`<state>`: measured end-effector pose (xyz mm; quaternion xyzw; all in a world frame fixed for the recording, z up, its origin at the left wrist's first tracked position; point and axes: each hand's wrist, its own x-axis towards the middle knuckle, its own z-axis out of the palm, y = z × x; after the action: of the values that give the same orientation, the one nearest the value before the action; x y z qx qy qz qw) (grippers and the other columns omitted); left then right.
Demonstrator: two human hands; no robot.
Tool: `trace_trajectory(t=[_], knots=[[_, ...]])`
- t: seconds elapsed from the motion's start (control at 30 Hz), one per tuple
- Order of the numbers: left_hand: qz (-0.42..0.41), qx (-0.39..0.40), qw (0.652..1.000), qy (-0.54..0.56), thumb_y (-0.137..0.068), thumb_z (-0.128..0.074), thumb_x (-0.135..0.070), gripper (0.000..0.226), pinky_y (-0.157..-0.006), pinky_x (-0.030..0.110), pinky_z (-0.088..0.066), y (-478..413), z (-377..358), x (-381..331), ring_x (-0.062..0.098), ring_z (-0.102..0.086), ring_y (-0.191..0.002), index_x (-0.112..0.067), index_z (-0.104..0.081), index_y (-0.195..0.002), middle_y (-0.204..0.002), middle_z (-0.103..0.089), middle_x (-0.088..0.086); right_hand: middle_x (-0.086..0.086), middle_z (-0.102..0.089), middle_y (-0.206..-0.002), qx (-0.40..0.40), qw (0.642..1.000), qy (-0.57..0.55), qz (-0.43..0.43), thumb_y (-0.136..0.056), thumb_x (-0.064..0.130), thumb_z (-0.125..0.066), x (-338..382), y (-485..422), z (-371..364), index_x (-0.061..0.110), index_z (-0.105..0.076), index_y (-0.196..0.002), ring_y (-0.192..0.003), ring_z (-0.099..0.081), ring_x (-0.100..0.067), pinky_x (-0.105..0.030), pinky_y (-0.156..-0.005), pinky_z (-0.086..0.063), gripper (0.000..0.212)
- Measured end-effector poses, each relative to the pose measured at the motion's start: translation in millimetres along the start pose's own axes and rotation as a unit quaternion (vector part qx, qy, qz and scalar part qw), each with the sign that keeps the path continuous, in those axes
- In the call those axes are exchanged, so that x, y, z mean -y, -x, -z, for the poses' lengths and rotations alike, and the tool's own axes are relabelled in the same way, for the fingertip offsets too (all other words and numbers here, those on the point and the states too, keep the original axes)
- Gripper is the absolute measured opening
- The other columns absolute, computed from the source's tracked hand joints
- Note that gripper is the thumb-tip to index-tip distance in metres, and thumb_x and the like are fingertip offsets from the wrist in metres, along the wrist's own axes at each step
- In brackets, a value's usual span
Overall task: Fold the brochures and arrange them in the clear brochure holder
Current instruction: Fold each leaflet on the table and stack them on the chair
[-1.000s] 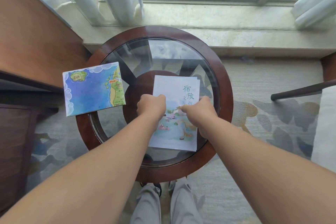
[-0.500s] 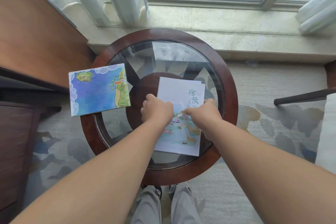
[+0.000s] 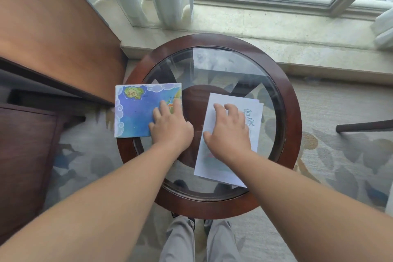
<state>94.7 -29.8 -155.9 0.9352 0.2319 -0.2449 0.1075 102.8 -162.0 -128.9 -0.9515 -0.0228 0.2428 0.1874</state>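
Head view: the left hand (image 3: 170, 125) lies flat, fingers straight, on the blue map brochure (image 3: 134, 110) at the left rim of the round glass table (image 3: 294, 117). The right hand (image 3: 228, 132), fingers spread and grasping nothing, presses the white brochure (image 3: 215, 168) right of centre.

Artwork of the white brochure (image 3: 214, 166) mostly under the right hand (image 3: 228, 136)

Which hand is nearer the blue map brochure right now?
Left. The left hand rests on the right part of the blue map brochure; the right hand lies on the white brochure, clear of the map.
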Motion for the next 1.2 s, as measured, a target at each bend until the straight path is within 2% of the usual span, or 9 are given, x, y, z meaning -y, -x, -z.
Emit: trace_trajectory(t=[0.13, 0.27, 0.4, 0.47, 0.57, 0.7, 0.87, 1.07, 1.2], knots=[[-0.037, -0.054, 0.998, 0.014, -0.095, -0.043, -0.031, 0.047, -0.097, 0.045, -0.034, 4.0, -0.6, 6.8, 0.032, -0.034, -0.125, -0.026, -0.038, -0.142, -0.143, -0.036, 0.010, -0.005, -0.028, -0.147, 0.025, 0.999, 0.023, 0.021, -0.086, 0.034, -0.063, 13.6, 3.2, -4.9, 0.021, -0.032, -0.143, -0.134, -0.026, -0.029, -0.042, -0.103, -0.034, 0.066], [-0.003, -0.027, 1.000, 0.000, -0.095, -0.041, -0.029, 0.057, -0.106, 0.050, -0.028, -14.9, 10.4, 23.4, 0.033, -0.020, -0.141, -0.027, -0.025, -0.150, -0.158, -0.017, 0.011, -0.006, -0.028, -0.148, 0.035, 0.997, 0.052, 0.047, -0.086, 0.034, -0.062, 22.3, 2.0, -6.6, 0.020, -0.034, -0.141, -0.134, -0.025, -0.029, -0.042, -0.102, -0.034, 0.063], [-0.061, -0.039, 0.997, -0.040, -0.091, -0.048, -0.031, 0.050, -0.099, 0.046, -0.033, -15.3, 13.5, 31.0, 0.032, -0.035, -0.126, -0.023, -0.038, -0.140, -0.142, -0.037, 0.010, -0.005, -0.033, -0.143, 0.039, 0.995, 0.068, 0.063, -0.086, 0.028, -0.059, 31.4, 1.7, -10.7, 0.019, -0.039, -0.137, -0.131, -0.028, -0.027, -0.040, -0.098, -0.036, 0.055], [-0.083, -0.064, 0.993, -0.049, -0.088, -0.053, -0.032, 0.056, -0.102, 0.045, -0.031, -25.3, 18.1, 41.1, 0.031, -0.034, -0.129, -0.022, -0.036, -0.141, -0.143, -0.036, 0.009, -0.004, -0.036, -0.140, 0.044, 0.993, 0.076, 0.074, -0.085, 0.027, -0.057, 36.1, 3.6, -14.0, 0.020, -0.042, -0.134, -0.130, -0.030, -0.027, -0.039, -0.097, -0.037, 0.052], [-0.114, -0.039, 0.988, -0.096, -0.085, -0.060, -0.041, 0.072, -0.106, 0.046, -0.029, -46.8, 27.8, 50.6, 0.030, -0.032, -0.134, -0.024, -0.027, -0.147, -0.146, -0.034, 0.008, -0.002, -0.041, -0.133, 0.040, 0.990, 0.091, 0.096, -0.083, 0.026, -0.056, 39.8, 8.3, -20.8, 0.018, -0.046, -0.130, -0.125, -0.034, -0.026, -0.038, -0.095, -0.040, 0.048], [-0.119, -0.030, 0.982, -0.144, -0.072, -0.071, -0.061, 0.076, -0.096, 0.044, -0.035, -51.1, 28.3, 44.8, 0.030, -0.042, -0.118, -0.020, -0.040, -0.128, -0.127, -0.044, 0.009, -0.001, -0.044, -0.132, 0.062, 0.988, 0.106, 0.095, -0.086, 0.029, -0.056, 37.2, 12.7, -28.1, 0.018, -0.047, -0.126, -0.131, -0.031, -0.026, -0.038, -0.099, -0.041, 0.043], [-0.085, -0.073, 0.988, -0.110, -0.063, -0.074, -0.070, 0.080, -0.088, 0.038, -0.039, -44.1, 21.2, 49.0, 0.027, -0.046, -0.109, -0.014, -0.048, -0.115, -0.116, -0.047, 0.007, 0.000, -0.043, -0.137, 0.094, 0.981, 0.126, 0.110, -0.087, 0.031, -0.056, 35.4, 17.0, -30.6, 0.018, -0.044, -0.130, -0.140, -0.020, -0.029, -0.039, -0.101, -0.038, 0.047], [-0.066, -0.085, 0.993, -0.049, -0.072, -0.074, -0.059, 0.064, -0.076, 0.039, -0.029, -36.0, 21.9, 60.3, 0.031, -0.062, -0.100, -0.019, -0.030, -0.094, -0.105, -0.065, 0.006, -0.004, -0.042, -0.133, 0.071, 0.990, 0.070, 0.099, -0.086, 0.028, -0.057, 35.4, 23.1, -22.3, 0.017, -0.039, -0.138, -0.128, -0.033, -0.025, -0.037, -0.102, -0.039, 0.055], [-0.088, -0.121, 0.986, 0.073, -0.081, -0.068, -0.049, 0.049, -0.076, 0.040, -0.035, -28.3, 42.1, 69.1, 0.034, -0.062, -0.094, -0.021, -0.033, -0.100, -0.102, -0.065, 0.005, -0.005, -0.043, -0.130, 0.066, 0.996, -0.022, 0.056, -0.086, 0.027, -0.058, 35.8, 24.6, -9.0, 0.020, -0.034, -0.141, -0.124, -0.040, -0.027, -0.040, -0.100, -0.040, 0.060]])
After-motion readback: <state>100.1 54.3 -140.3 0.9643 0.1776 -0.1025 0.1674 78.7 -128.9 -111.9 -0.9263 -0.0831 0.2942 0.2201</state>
